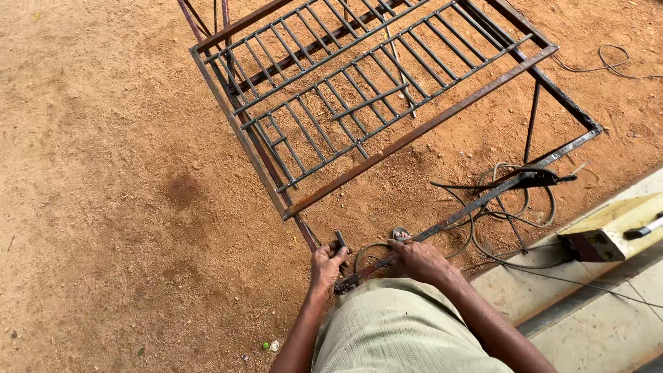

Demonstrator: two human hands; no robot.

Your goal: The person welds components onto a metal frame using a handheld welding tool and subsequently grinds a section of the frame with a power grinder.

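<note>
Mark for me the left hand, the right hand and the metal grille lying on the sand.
left hand (329, 263): head view, back of the hand, at the frame corner.
right hand (416, 260): head view, back of the hand, on the flat bar.
metal grille (359, 90): head view, a middle crossbar.

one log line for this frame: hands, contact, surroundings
left hand: gripping small dark tool at frame corner | right hand: pressing on flat steel bar | metal grille on frame | cables on sandy ground

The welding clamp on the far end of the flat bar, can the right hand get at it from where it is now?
Probably not: the right hand rests at the bar's near end, and the clamp sits far up the bar.
</note>
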